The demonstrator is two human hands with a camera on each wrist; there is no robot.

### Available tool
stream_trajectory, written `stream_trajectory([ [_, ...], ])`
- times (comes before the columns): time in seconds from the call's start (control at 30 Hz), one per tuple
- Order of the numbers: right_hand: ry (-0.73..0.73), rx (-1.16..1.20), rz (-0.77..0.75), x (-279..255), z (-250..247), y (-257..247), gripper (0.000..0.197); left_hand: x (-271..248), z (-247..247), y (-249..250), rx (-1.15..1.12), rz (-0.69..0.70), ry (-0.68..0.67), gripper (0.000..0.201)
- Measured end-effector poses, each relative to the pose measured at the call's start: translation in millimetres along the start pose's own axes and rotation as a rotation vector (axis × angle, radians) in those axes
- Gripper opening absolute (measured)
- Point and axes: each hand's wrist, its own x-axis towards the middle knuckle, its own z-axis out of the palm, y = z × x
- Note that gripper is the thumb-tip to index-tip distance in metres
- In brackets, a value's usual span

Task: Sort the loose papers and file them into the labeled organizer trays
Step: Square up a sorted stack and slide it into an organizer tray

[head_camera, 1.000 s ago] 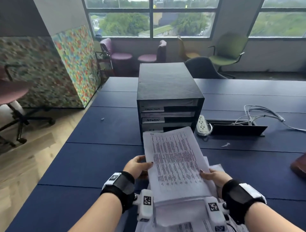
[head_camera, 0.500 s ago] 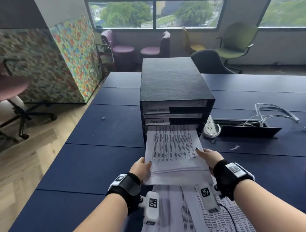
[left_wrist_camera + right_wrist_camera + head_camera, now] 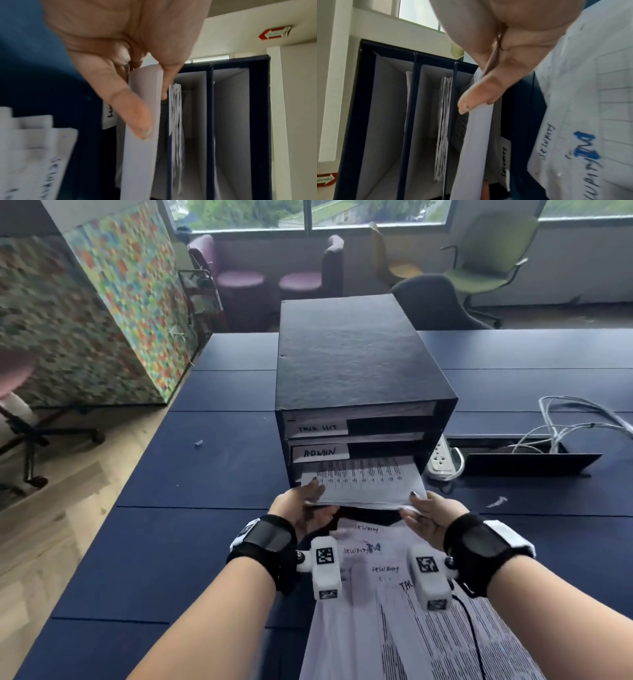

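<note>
Stack (image 3: 366, 484) deeper (flat, printed) now

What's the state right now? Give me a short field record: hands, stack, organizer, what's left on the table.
left hand: pinches the near left corner of the paper stack
right hand: pinches the stack's near right corner
paper stack: partly inside the bottom slot, near end sticking out
organizer: black, three slots; upper labels read TASK LIST (blurred) and ADMIN; both hold sheets
bottom label: hidden in the head view
loose papers: lying on the blue table near the person
</note>
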Motion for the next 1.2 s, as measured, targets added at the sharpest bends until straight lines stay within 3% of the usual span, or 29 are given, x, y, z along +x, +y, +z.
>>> stream_trajectory([
  [0.13,-0.001,0.18,-0.043,19.2,13.5,-16.2,0.015,11.8,2.4,9.8,-0.196,0.065,-0.02,0.02],
  [0.27,0.002,0.357,-0.071,44.0,22.4,-17.8,0.035,32.7,-1.9,-2.0,-0.292,0.196,0.049,0.031],
  [0.33,0.007,0.306,-0.102,49.3,30.9,-15.6,0.035,39.0,-4.0,-8.1,-0.312,0.243,0.041,0.027],
  [0.4,-0.02,0.269,-0.111,53.5,37.4,-14.4,0.02,41.7,-2.9,-10.0,-0.302,0.268,0.027,0.03],
  [0.5,-0.088,0.231,-0.154,56.3,43.2,-12.1,0.024,42.8,-0.4,-7.0,-0.226,0.26,0.028,0.038],
  [0.57,-0.024,0.102,-0.146,57.7,41.3,-15.8,0.018,43.3,-0.8,-5.6,-0.22,0.25,0.02,0.041],
  [0.63,0.042,-0.146,-0.141,58.4,40.5,-21.0,0.028,41.3,-2.7,-5.2,-0.179,0.254,0.001,0.042],
  [0.7,0.143,-0.56,-0.172,47.3,38.7,-24.0,0.036,41.7,-5.1,-6.8,0.009,0.315,0.026,0.038],
  [0.73,0.187,-0.878,-0.286,39.3,36.7,-22.7,0.035,44.1,-7.2,-9.3,0.224,0.393,0.079,0.036],
  [0.8,0.247,-1.164,-0.544,28.0,35.7,-14.9,0.029,46.0,-12.5,-15.0,0.726,0.601,0.178,0.036],
  [0.87,0.193,-1.344,-0.659,23.5,33.2,-7.0,0.035,45.8,-16.3,-20.4,1.023,0.734,0.136,0.044],
  [1.0,-0.042,-1.704,-0.496,30.0,35.8,2.8,0.06,43.0,-16.5,-22.1,1.553,0.648,0.119,0.053],
  [1.2,-0.057,-1.822,-0.388,36.2,49.1,-3.5,0.065,54.3,-12.2,-12.0,1.583,0.5,0.072,0.064],
])
